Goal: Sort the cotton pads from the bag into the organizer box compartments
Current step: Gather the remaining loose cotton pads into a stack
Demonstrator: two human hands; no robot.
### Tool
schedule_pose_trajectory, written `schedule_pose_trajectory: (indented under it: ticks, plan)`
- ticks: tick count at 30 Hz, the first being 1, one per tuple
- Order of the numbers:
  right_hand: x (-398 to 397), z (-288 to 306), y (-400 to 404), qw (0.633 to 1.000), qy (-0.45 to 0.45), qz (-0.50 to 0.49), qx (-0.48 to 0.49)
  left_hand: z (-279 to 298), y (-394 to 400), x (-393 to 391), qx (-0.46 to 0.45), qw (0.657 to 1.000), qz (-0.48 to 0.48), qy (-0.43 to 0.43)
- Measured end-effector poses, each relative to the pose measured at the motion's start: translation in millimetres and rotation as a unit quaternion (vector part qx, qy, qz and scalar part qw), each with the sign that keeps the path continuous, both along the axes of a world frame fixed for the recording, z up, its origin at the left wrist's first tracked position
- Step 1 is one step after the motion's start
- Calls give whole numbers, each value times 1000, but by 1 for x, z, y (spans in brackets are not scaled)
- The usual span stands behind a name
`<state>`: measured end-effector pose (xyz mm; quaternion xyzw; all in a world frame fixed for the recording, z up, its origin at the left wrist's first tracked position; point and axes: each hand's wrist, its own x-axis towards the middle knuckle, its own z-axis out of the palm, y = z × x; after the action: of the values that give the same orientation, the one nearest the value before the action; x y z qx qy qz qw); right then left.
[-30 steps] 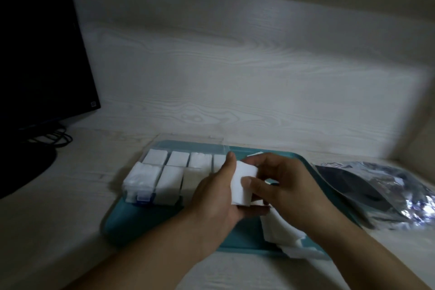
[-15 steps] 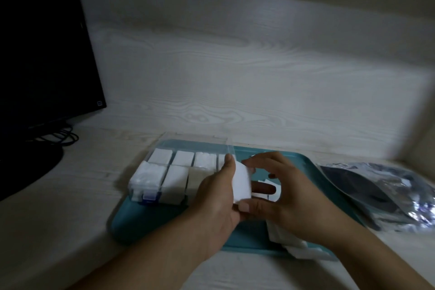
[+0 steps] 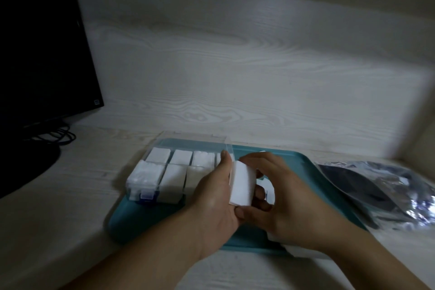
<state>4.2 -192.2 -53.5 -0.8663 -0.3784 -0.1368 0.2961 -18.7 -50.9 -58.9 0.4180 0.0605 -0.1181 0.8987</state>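
A clear organizer box (image 3: 150, 169) with white cotton pads in its compartments stands on the left of a teal tray (image 3: 146, 223), its lid raised behind. Both hands hold a stack of white cotton pads (image 3: 242, 183) just right of the box. My left hand (image 3: 211, 200) grips the stack from the left, thumb up along its edge. My right hand (image 3: 280, 195) curls round it from the right, thumb under its lower edge. More loose pads (image 3: 299, 251) lie on the tray under my right wrist. The silvery bag (image 3: 381, 193) lies to the right.
A dark monitor (image 3: 42, 49) with its stand and cables (image 3: 58, 134) fills the left side. A pale wood-grain wall rises close behind the tray. The desk's front edge runs diagonally at the lower left.
The stack of pads has turned more upright between my hands and shifted slightly down toward the box's right end. The camera has tilted a little.
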Motion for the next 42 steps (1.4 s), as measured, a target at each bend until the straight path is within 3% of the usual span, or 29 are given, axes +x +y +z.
schedule_pose_trajectory:
  ticks: [3,7,16,21,26,38,42]
  plan:
    - [-1,1,0,1000,10,0,4,1,2,-1,15,999,-28,-25]
    - [-3,3,0,994,92,15,54,2,3,0,24,998,-33,-43]
    - [1,4,-2,999,8,-44,11,4,2,-2,38,999,18,-30]
    - [-3,3,-1,995,47,-59,58,2,3,-1,26,998,43,-32]
    - [-1,2,-5,996,27,-72,41,2,3,2,29,997,75,-9]
    - [9,-2,-9,996,-23,-65,-61,-11,0,2,175,980,14,-94]
    - [4,4,-10,997,53,-56,-30,-18,-1,9,219,969,37,-105]
